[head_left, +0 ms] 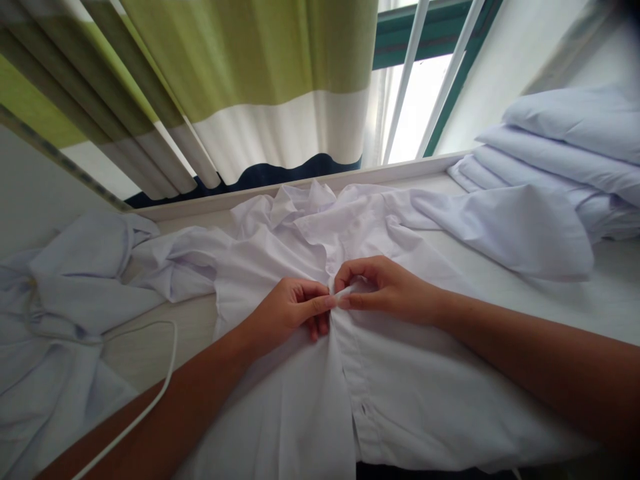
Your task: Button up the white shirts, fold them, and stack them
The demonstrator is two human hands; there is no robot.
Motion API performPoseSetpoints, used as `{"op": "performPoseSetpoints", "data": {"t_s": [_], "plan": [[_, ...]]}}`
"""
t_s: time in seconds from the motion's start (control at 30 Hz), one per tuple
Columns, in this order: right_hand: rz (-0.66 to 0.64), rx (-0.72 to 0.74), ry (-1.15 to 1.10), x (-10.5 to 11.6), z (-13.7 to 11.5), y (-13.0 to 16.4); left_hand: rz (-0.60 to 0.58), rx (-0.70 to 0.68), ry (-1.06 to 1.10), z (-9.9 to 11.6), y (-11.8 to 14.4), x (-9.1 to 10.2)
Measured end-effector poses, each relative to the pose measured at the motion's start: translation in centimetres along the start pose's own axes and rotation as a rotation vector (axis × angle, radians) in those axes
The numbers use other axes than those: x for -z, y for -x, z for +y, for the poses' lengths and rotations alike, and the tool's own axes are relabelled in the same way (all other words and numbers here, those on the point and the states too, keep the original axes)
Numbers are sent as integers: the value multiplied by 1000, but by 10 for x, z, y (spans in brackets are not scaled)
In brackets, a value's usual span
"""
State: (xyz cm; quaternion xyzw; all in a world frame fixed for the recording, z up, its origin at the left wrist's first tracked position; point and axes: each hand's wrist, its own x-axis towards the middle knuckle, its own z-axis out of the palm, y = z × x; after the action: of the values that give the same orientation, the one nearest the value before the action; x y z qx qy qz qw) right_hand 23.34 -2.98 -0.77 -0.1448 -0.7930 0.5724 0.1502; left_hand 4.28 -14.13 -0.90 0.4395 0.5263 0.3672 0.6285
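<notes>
white cotton shirt (400, 373) lies front-up on the tabletop (615, 293), collar toward the window. left hand (293, 310) and right hand (385, 287) meet at the button strip (357, 380), fingers pinched shut on its two edges. buttoning looks under way; the next button down calls for the same fine pinch.
</notes>
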Motion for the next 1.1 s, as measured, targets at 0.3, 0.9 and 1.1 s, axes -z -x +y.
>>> {"op": "performPoseSetpoints", "data": {"t_s": [0.3,0.9,1.1], "plan": [[0,-11,-31,1,-1,0,19,38,34,-3,-1,0],[6,0,-26,0,-1,0,32,-6,-3,-3,-2,-2],[13,3,-24,-1,-1,0,40,-18,-30,-3,-1,-4]]}}
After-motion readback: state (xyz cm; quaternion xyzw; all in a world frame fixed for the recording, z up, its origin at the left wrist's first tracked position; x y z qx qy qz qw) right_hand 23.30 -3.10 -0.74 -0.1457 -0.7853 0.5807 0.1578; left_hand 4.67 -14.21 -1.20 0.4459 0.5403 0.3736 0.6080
